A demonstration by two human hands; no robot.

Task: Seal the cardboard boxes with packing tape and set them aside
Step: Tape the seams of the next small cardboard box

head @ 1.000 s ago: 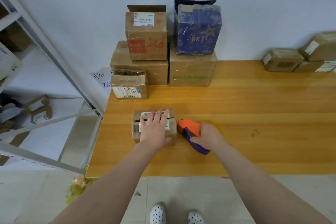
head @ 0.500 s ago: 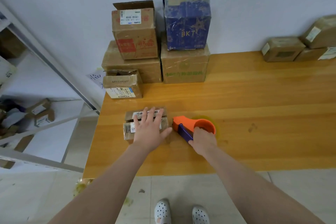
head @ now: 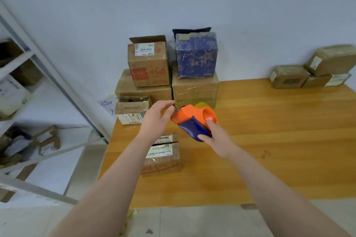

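Observation:
A small brown cardboard box with white barcode labels lies on the wooden table near its front left. Above it my right hand grips the blue handle of an orange tape dispenser, lifted off the table. My left hand is raised beside the dispenser's front end, fingers loosely bent and reaching toward it, holding nothing. No hand touches the small box.
A stack of cardboard boxes and a blue box stand against the wall at the back left, with a small open box in front. Taped parcels sit at the back right. A metal shelf rack stands left.
My left hand has left the top of the small box and risen toward the dispenser. My right hand has lifted the dispenser off the table.

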